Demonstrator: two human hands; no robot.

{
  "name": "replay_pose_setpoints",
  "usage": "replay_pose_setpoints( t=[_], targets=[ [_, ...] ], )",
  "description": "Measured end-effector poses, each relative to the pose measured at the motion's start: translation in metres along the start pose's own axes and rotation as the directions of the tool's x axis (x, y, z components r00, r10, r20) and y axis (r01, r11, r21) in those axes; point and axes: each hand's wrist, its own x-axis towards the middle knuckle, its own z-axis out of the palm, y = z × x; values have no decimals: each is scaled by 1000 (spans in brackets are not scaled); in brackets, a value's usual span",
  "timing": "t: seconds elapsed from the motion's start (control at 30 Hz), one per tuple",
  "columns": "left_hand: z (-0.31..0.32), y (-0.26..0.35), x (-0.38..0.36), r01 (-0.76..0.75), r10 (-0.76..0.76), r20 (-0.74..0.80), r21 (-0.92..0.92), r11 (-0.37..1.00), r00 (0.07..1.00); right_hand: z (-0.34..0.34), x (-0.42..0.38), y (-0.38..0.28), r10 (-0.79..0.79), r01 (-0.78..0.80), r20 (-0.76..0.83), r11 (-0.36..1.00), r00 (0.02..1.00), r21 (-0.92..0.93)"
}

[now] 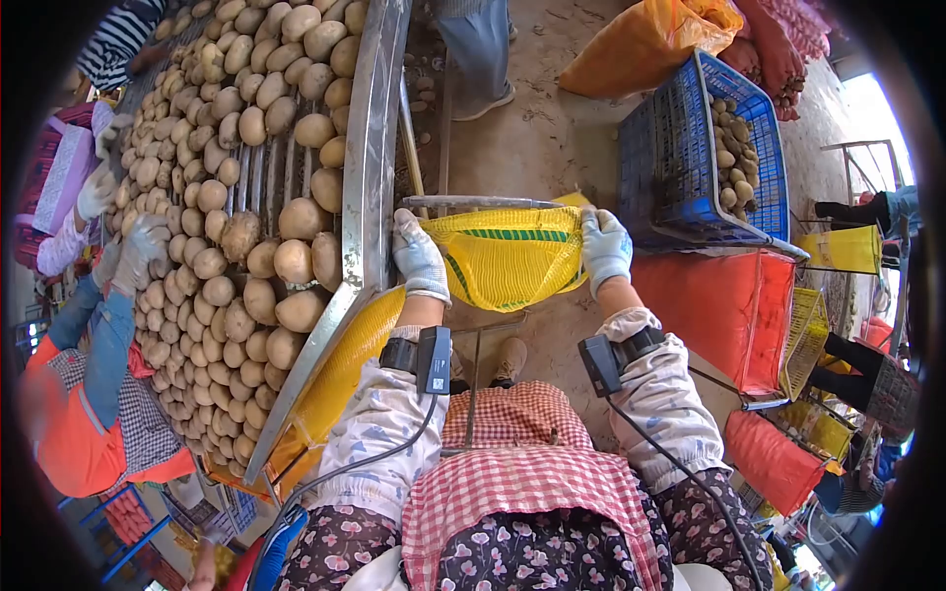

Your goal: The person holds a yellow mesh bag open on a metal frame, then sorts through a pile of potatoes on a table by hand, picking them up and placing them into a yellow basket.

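Observation:
A yellow mesh bag (512, 264) with green stripes is stretched between my two gloved hands, just in front of my apron. Its left rim is gripped by my left hand (421, 261), close to the steel edge (367, 148) of the sorting table. My right hand (605, 248) has its fingers closed on the right rim. Along the bag's far side runs a metal bar (483, 201). What lies inside the bag cannot be made out. Another yellow mesh bag (355, 340) hangs below the table edge, left of my left forearm.
Potatoes (212, 266) cover the slatted table at left, where co-workers' gloved hands (141, 251) reach in. A blue crate (680, 148) with small potatoes stands at right. Red sacks (705, 305) lie below it, and an orange sack (641, 49) sits behind. Someone's legs (476, 54) show ahead.

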Motion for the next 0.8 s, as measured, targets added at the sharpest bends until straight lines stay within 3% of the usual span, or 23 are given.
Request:
replay_pose_setpoints(
  t=[0.07, 0.17, 0.23, 0.3, 0.33, 0.37, 0.43, 0.47, 0.5, 0.53, 0.57, 0.6, 0.67, 0.7, 0.77, 0.8],
  targets=[
    [2, 6, -6, 16, -16, -15, 2, 1000, 1000, 3, -9, 0, 27, -27, 1, 1000, 1000, -4],
    [1, -3, 0, 29, -29, -24, 3, 1000, 999, 7, -30, 18, 1, 13, 66, 977, 998, -213],
    [2, -5, 3, 23, -23, -20, -10, 1000, 1000, 15, -57, 33, 86, -75, 101, 991, 991, -113],
    [-2, 6, -6, 63, -66, 64, 45, 997, 996, 31, -78, 44, 92, -115, 125, 975, 988, 191],
    [-1, 15, -10, 138, -135, 74, -47, 989, 988, 39, -83, 49, 76, -117, 141, 944, 987, 309],
    [-1, 16, -12, 131, -127, 72, -47, 990, 989, 43, -85, 52, -1, -114, 243, 882, 970, 458],
    [-12, 7, -18, -49, 38, 228, 42, 998, 973, 43, -86, 61, -123, -17, 293, 901, 948, 433],
    [-19, -8, -26, -543, 509, 194, 365, 756, 839, 38, -86, 66, -165, 29, 307, 915, 937, 403],
    [-31, 0, -40, -611, 514, 330, 422, 669, 792, 30, -85, 64, -211, 79, 321, 922, 923, 378],
    [-44, 7, -58, -684, 487, 487, 592, 427, 725, 15, -83, 62, -116, 40, 440, 983, 891, 179],
    [-53, 23, -80, -717, 404, 621, 683, 140, 671, 15, -85, 72, -160, 79, 400, 974, 903, 210],
    [-62, 12, -85, -710, 420, 610, 692, 131, 672, 11, -89, 74, -208, 99, 362, 950, 909, 297],
    [-75, -9, -90, -794, 295, 825, 554, -252, 482, 4, -90, 77, -262, 127, 323, 914, 909, 384],
    [-83, -6, -95, -789, 301, 822, 558, -255, 484, 0, -90, 79, -267, 142, 378, 934, 886, 328],
    [-92, 14, -101, -823, 93, 861, 505, -259, 500, -18, -88, 63, -241, 200, 420, 970, 875, 140],
    [-99, 23, -106, -831, 142, 866, 500, -242, 480, -32, -87, 43, -229, 243, 405, 970, 885, 17]
  ],
)
